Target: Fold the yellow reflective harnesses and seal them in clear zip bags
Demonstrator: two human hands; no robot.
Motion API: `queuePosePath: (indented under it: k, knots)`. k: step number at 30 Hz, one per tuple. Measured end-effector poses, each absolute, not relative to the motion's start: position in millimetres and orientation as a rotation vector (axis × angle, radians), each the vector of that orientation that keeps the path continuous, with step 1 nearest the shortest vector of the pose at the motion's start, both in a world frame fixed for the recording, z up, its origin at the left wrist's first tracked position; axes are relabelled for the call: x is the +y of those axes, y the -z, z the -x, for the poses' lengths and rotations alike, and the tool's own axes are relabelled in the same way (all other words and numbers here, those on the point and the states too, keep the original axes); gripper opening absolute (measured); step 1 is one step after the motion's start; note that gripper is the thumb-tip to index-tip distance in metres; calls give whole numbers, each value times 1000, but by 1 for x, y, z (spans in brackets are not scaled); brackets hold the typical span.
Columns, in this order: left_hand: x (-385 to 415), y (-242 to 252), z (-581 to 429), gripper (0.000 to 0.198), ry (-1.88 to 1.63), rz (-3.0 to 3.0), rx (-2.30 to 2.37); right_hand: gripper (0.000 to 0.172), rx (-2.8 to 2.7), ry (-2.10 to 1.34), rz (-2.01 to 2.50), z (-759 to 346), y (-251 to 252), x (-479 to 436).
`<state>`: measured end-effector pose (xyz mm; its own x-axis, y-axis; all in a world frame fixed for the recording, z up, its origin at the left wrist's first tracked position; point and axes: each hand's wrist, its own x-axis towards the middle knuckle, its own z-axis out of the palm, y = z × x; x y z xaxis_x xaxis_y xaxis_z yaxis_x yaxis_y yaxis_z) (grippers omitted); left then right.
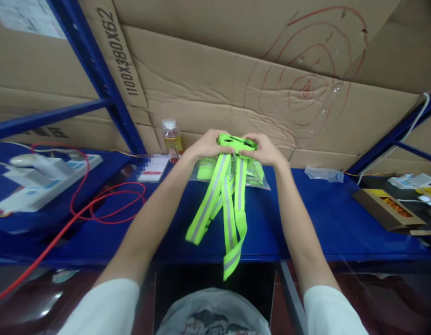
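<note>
Both hands hold a neon-yellow reflective strap harness [218, 181] with grey stripes, up over the back of the blue table. My left hand [212, 143] is closed around the left end of its gathered top part. Its right end is pinched by my right hand [262, 148]. Several strap lengths hang down from between the hands, and the longest reaches past the table's front edge. Black buckle pieces show at the top and on one hanging strap. Just behind and below, a clear plastic bag [259, 179] with more neon-yellow material lies on the table.
A bottle [172, 142] and a white phone-like item [153, 168] stand left of my hands. Farther left are a power strip [48, 181] and a red cable [93, 204]. On the right lie a clear plastic wrapper [323, 174] and an open cardboard box [388, 209]. Cardboard walls the back.
</note>
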<state>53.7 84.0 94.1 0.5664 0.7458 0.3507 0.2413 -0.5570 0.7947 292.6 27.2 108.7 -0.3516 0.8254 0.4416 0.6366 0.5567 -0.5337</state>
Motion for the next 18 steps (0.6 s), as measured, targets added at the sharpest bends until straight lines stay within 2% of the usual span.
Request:
queuePosePath:
  k: [3,6,14,18]
  knots:
    - [119,-54,-60,61,-868,-1922,741,38,-2135,-220,1229,-296,-79,53]
    - [135,-29,-64,60,-974,-1875,729,39,-2150,-172,1265,-296,-65,61]
    - [146,-13,-65,42,-1282,-2070,674,35,-2136,-41,1381,-295,-66,53]
    - [147,-3,-73,56,-1178,-2056,659,29,-2117,84,1451,-299,-59,56]
